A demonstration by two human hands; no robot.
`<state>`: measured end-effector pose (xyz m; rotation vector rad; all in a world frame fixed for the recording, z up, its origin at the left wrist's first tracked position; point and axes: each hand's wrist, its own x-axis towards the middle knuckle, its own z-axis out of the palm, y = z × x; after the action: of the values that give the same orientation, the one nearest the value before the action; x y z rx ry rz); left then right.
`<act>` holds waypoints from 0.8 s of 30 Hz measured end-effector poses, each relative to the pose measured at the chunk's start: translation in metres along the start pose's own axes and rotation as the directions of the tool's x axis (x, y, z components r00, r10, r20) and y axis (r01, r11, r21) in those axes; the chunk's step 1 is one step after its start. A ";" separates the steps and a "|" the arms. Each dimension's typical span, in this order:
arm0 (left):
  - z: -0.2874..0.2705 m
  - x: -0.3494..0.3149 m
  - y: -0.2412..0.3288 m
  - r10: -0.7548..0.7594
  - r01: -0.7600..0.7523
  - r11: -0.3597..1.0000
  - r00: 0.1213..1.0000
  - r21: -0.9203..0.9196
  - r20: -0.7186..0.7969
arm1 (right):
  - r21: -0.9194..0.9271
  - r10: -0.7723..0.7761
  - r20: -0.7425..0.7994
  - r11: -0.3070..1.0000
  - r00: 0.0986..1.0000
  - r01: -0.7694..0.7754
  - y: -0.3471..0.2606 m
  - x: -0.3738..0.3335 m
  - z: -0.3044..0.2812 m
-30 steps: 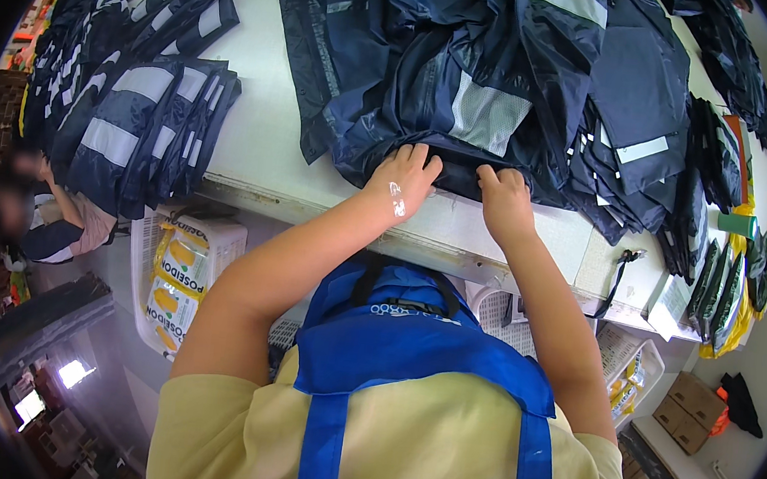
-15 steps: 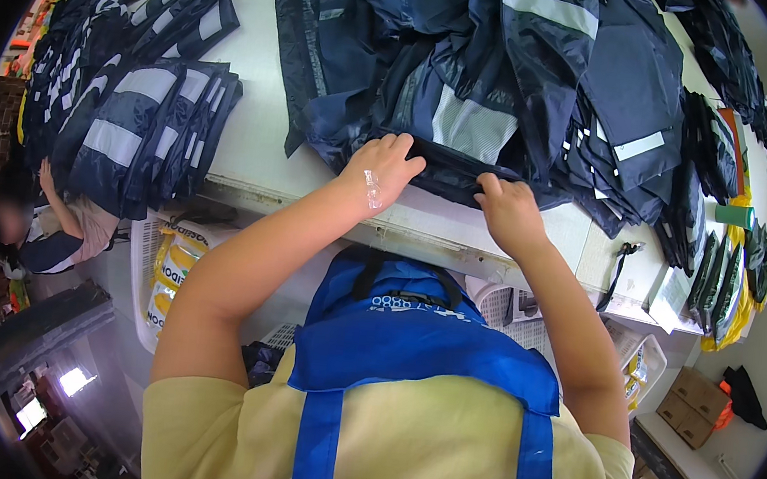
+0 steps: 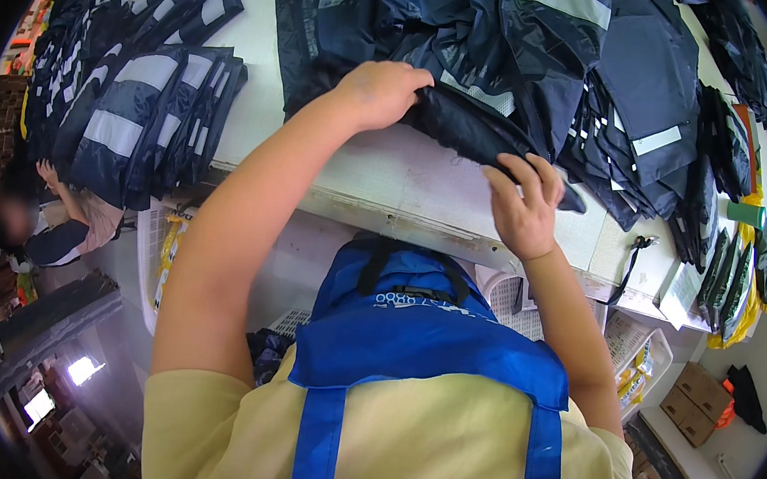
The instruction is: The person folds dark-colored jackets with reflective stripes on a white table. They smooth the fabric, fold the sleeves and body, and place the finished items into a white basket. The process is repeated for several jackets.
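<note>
The left hand (image 3: 381, 91) is clenched on the near edge of a dark garment (image 3: 477, 128) lying on the white tabletop (image 3: 389, 180). The right hand (image 3: 523, 209) grasps the same edge further right, its fingers (image 3: 537, 176) curled over it, seemingly pinching. Folded vests (image 3: 136, 119) lie well left.
</note>
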<state>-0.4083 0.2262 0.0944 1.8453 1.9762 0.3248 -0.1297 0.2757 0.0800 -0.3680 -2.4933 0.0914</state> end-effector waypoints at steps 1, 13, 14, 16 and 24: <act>-0.001 0.003 -0.002 -0.035 0.035 0.999 0.999 -0.004 0.003 | -0.032 0.026 -0.003 0.999 1.000 -0.026 -0.003 -0.006 -0.002; -0.010 0.007 -0.005 0.054 -0.056 0.997 0.998 -0.053 -0.037 | 0.683 -0.412 0.728 0.364 0.549 -0.633 -0.099 -0.010 0.057; -0.008 -0.006 0.002 0.038 -0.038 0.996 0.999 -0.079 0.001 | 0.749 -0.267 0.644 0.414 0.717 -0.518 -0.101 -0.017 0.056; 0.015 -0.041 -0.003 0.044 -0.046 0.995 0.999 -0.093 -0.027 | 0.686 0.108 0.294 0.668 0.950 -0.288 -0.074 -0.009 0.037; 0.074 -0.082 -0.009 0.098 -0.073 0.964 0.991 0.255 -0.086 | 0.296 0.344 0.597 0.745 0.724 -0.598 0.035 -0.061 0.016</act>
<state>-0.3805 0.1363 0.0367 2.1132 2.0882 0.2004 -0.0834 0.2924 0.0279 -0.8799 -2.6763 1.1421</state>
